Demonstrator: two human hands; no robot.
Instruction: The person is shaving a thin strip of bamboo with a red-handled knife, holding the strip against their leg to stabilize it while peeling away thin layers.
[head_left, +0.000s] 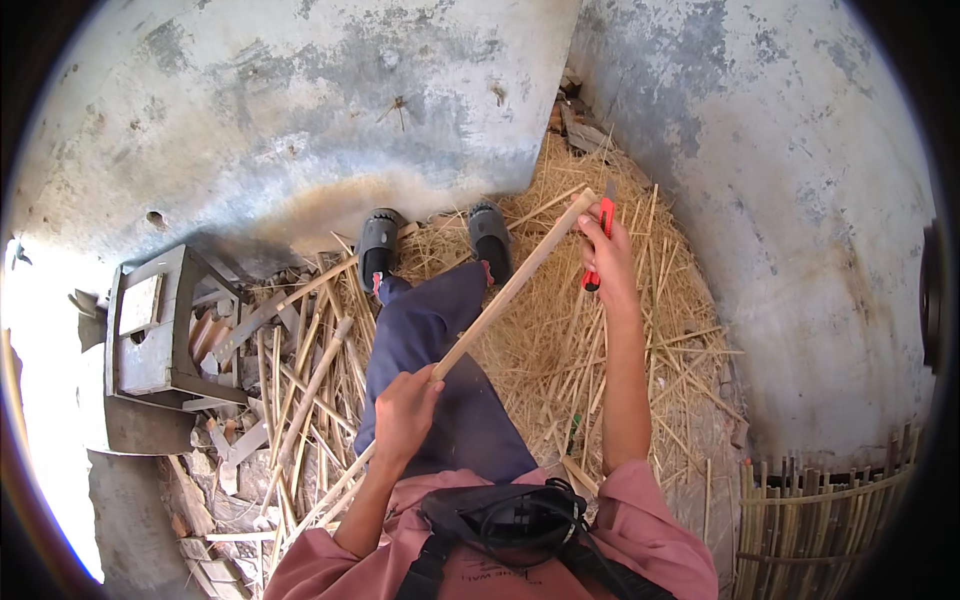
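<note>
Black strap bag (pixel 505 520) at chest, nearest lens. Left hand (pixel 405 415) fisted around bamboo strip (pixel 510 290) near its mid-length, over lap. Strip's long axis runs diagonal: lower-left end down among cut bamboo (pixel 300 400) on floor, upper-right tip beyond knees, toward wall. Right hand (pixel 610 260) at that far tip, fingers closed on red utility knife (pixel 600 245), blade end touching or just beside strip tip, cannot tell which. Right hand nearer tip; left anchors middle. Straw shavings (pixel 600 340) under legs.
</note>
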